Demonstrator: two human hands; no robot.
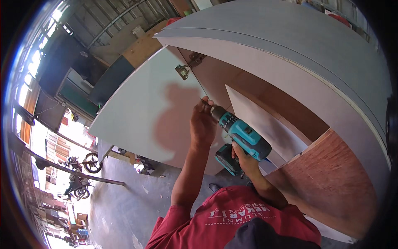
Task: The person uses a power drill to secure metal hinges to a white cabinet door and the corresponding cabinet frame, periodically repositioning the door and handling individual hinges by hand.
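Note:
My right hand (pixel 245 161) is wrapped round the grip of a teal and black cordless drill (pixel 244 133), its battery pack (pixel 228 159) to the left of the hand. The drill points away from me, up and left. At its front, the fingers of my left hand (pixel 202 122) close round the thin dark bit (pixel 205 103); whether they also pinch a screw is too small to tell. Beyond them stands an opened pale cabinet door (pixel 141 103) with a metal hinge (pixel 182 72) near its top. The hinge arm (pixel 197 59) reaches the brown inner side of the cabinet.
The cabinet's long grey top (pixel 269 29) curves across the far side. A loose white panel (pixel 261 120) leans inside it, and a reddish plywood board (pixel 331 166) stands at right. Motorbikes (pixel 81 174) are on the concrete floor (pixel 120 207) at left.

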